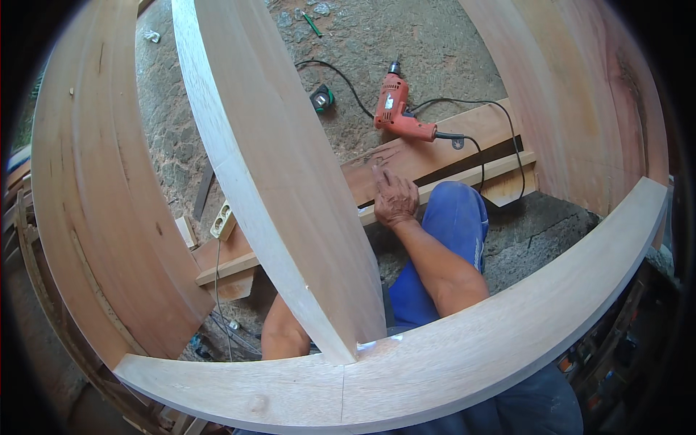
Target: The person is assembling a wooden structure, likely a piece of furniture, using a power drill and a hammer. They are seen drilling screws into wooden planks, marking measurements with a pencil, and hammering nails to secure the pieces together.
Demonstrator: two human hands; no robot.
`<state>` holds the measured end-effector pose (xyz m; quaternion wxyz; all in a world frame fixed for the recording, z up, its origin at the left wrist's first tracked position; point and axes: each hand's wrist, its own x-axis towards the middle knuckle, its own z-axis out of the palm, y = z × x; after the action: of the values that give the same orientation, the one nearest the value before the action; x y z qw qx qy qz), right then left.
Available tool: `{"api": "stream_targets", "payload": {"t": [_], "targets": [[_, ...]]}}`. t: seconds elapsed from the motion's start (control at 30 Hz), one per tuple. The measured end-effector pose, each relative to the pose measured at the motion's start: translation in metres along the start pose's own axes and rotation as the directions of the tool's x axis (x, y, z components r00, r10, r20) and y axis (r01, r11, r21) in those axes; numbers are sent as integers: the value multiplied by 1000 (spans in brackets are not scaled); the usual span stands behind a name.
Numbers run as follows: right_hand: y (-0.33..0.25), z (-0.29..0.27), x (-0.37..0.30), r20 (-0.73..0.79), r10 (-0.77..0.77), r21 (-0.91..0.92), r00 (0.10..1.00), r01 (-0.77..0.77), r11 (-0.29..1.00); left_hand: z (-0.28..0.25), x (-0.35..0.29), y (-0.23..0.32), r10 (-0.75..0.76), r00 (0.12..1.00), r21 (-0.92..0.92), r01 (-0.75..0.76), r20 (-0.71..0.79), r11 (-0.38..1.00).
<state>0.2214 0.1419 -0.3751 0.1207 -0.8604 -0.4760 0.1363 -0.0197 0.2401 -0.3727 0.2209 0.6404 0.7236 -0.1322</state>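
Nearest: front rail (464, 341) of a pale wooden frame, already butted to the centre upright (290, 181) — joint closed, no fastener visible. Left forearm (283, 333) passes behind the upright; left hand hidden, grip cannot be told. Right hand (394, 199) lies flat, fingers together, on the dark plank (428, 156) across the floor. Beyond it the orange drill (397, 112) lies untouched — fixing likely remains.

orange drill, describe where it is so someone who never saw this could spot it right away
Start at the long brown plank lying on the stone floor beyond the right hand. The orange drill lies on its side at the plank's far edge. It is the only bright orange thing, trailing a black cord.
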Motion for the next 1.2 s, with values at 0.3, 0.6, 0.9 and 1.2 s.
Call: {"api": "stream_targets", "payload": {"t": [0.3, 0.6, 0.9, 1.2], "targets": [[2, 2, -1, 26, 1, -35, 1000, 0, 999, 8, 2, -9, 11, 1000, -34, -11, -9, 999], [1, 1, -1, 58, 25, -10, 998, -24, 1000, 6, -24, -10, 70, 991, -298, -101, -112, 949], [5, 7, 3, 55, 25, -25, 998, -24, 999, 45, -100, 12, 3, 983, -806, 148, 183, 574], [-1, 31, 60, 332, 246, 760, 911, -412, 502, 82, -114, 43, 258, 657, -700, 701, 709, 137]]}}
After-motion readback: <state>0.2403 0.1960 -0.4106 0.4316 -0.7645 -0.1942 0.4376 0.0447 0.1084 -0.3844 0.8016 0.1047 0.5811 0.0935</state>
